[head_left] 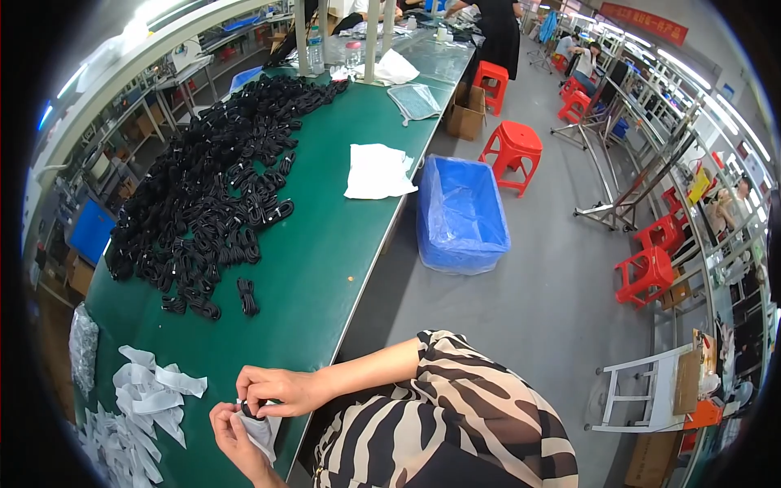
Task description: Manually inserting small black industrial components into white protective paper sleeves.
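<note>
Close to the table's near edge, my left hand (236,439) grips a small white bag (262,435) with its fingers closed. My right hand (286,389) pinches a black cable bundle (250,410) at the bag's mouth; most of that bundle is hidden by the fingers and bag. Beside my hands on the left lie loose white bags (150,386), with a further pile of thin white bags (118,446) nearer to me. A single coiled black cable (247,297) lies apart from the large heap of black cables (195,179) farther up the green table (325,244).
White sheets (378,172) lie near the table's right edge. On the floor beside it stands a blue bin (462,215) with a clear liner, then red stools (514,150). A clear plastic roll (83,350) sits at the left edge. Metal uprights (371,41) rise from the table's far part.
</note>
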